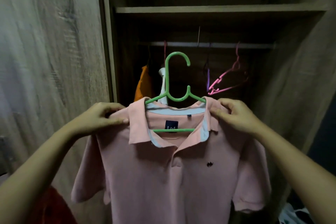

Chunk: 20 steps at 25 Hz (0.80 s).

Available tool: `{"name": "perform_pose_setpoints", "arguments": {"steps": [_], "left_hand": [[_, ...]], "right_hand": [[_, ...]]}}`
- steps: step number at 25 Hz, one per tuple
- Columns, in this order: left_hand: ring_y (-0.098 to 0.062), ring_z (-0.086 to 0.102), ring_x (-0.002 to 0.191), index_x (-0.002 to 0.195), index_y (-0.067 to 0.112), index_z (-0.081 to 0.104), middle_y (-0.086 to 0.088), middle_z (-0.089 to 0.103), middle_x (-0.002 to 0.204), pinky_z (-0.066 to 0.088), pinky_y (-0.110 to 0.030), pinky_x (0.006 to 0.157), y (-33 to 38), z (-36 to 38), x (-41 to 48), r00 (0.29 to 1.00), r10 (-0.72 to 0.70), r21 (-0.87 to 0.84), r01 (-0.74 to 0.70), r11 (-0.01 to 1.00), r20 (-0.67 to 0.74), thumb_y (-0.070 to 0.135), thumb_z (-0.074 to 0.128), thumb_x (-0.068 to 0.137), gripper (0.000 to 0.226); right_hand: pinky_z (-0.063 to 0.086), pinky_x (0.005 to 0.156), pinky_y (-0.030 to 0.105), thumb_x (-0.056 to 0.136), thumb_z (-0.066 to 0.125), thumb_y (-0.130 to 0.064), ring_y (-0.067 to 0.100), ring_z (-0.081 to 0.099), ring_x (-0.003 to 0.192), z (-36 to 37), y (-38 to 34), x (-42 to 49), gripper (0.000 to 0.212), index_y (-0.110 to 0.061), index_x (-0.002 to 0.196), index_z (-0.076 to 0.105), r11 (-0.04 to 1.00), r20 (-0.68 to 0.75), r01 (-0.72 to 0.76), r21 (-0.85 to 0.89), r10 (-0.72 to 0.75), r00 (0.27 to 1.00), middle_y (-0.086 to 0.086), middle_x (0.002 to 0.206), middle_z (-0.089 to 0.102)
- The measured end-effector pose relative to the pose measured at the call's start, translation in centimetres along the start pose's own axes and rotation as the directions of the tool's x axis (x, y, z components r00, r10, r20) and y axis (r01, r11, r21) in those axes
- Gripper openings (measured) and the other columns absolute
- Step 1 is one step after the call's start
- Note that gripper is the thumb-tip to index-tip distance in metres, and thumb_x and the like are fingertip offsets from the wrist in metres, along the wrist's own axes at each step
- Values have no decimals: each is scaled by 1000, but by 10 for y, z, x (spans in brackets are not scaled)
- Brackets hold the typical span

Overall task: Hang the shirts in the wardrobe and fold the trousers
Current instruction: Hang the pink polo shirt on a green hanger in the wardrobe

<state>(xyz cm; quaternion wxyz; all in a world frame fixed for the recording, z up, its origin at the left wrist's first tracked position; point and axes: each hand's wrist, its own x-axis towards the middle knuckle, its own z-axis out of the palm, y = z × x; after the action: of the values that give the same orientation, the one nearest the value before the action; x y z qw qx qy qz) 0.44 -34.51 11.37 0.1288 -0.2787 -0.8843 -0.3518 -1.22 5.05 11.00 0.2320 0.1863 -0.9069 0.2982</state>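
Observation:
A pink polo shirt (pixel 163 178) with a grey-lined collar hangs on a green plastic hanger (pixel 177 78), held up in front of the open wardrobe. My left hand (pixel 103 116) grips the shirt's left shoulder over the hanger arm. On the other side, my right hand (pixel 234 114) pinches the right shoulder beside the collar. The hanger's hook points up and sits below the wardrobe rail (pixel 209 44), apart from it.
On the rail hang an orange garment (pixel 143 85), a white garment (pixel 163 82), a purple hanger (pixel 207 76) and a bare pink hanger (pixel 229 80). A shelf (pixel 218 9) runs above the rail. The wardrobe door (pixel 51 60) stands at the left. Red cloth (pixel 52 207) lies at the lower left.

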Motion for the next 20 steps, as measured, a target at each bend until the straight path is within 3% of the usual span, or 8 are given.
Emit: {"name": "perform_pose_setpoints", "arguments": {"steps": [2, 6, 8, 9, 12, 13, 15, 20], "left_hand": [[-2, 59, 69, 84, 23, 67, 6, 68, 75, 48, -20, 62, 1, 5, -4, 1000, -11, -99, 10, 995, -14, 71, 68, 58, 55], [-2, 54, 61, 76, 19, 63, 4, 63, 64, 42, -18, 52, 5, 20, -14, 997, -60, -179, 49, 983, -57, 56, 67, 61, 41], [0, 53, 58, 77, 21, 63, 5, 63, 63, 41, -17, 50, 9, 25, -16, 995, -66, -125, 57, 991, -72, 60, 66, 60, 42], [0, 53, 57, 78, 23, 63, 5, 64, 64, 42, -19, 51, 11, 28, -15, 995, -58, -58, 53, 997, -83, 64, 64, 60, 44], [-8, 56, 59, 74, 22, 61, 3, 62, 64, 41, -28, 54, 23, 34, -13, 987, -24, 207, 56, 977, -156, 70, 51, 62, 50], [-12, 57, 60, 75, 21, 60, 2, 60, 62, 40, -31, 55, 30, 36, -13, 982, -7, 283, 62, 957, -189, 69, 45, 62, 52], [-22, 58, 65, 79, 16, 57, 3, 57, 63, 38, -34, 56, 48, 48, -11, 973, 31, 412, 68, 909, -229, 68, 38, 65, 57], [-31, 61, 90, 84, 25, 50, -3, 65, 88, 41, -35, 67, 93, 85, 7, 966, -89, 427, 189, 884, -244, 52, 55, 83, 28]], "right_hand": [[50, 68, 48, 57, 44, -90, 11, 56, 68, -1, -1, 0, 69, -29, 84, 60, 1000, 12, -18, -8, 18, 1000, -7, 73, 62], [45, 94, 36, 70, 66, -59, 10, 56, 108, 4, -31, 4, 65, -30, 125, 46, 998, -134, 36, -51, -42, 990, -9, 118, 57], [49, 83, 33, 78, 65, -50, 11, 62, 92, 14, -62, 4, 42, -25, 109, 54, 992, -185, 12, 129, 12, 983, -5, 103, 63], [52, 78, 35, 81, 62, -51, 14, 65, 84, 23, -77, 4, 32, -24, 96, 57, 965, -86, -75, 251, 100, 991, -2, 94, 67], [53, 85, 43, 75, 56, -68, 20, 68, 86, 66, -109, 6, 46, -22, 79, 60, 789, 346, -424, 444, 285, 894, 2, 89, 71], [53, 90, 46, 67, 56, -76, 21, 67, 91, 80, -115, 9, 59, -20, 83, 63, 733, 390, -476, 485, 306, 868, 1, 93, 70], [47, 98, 47, 63, 55, -77, 26, 61, 105, 89, -127, 19, 74, -17, 106, 64, 619, 351, -524, 585, 389, 852, 5, 110, 66], [48, 88, 39, 88, 46, -53, 29, 56, 111, 86, -131, 44, 59, -9, 126, 49, 397, 250, -529, 750, 569, 783, 12, 116, 59]]}}
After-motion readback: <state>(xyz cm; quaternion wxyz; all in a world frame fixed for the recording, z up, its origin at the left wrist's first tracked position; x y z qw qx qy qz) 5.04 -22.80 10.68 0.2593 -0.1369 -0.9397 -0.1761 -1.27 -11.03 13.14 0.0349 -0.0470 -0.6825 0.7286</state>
